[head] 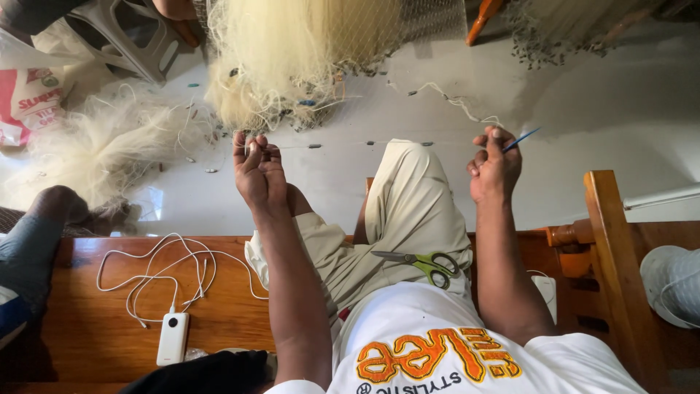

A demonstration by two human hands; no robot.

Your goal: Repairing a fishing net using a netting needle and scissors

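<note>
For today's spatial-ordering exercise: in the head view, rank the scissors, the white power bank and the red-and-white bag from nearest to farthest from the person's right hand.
From the right hand:
1. Scissors, green-handled, lying on the lap just below and left of that hand.
2. White power bank, on the wooden bench, far lower left.
3. Red-and-white bag, at the far left edge on the floor.

I sit on a wooden bench (pixel 109 306); to my left on it lie a white power bank (pixel 173 338) and its tangled white cable (pixel 160 273). The pale floor (pixel 598 109) beyond carries heaps of cream netting (pixel 102 146), far left
</note>
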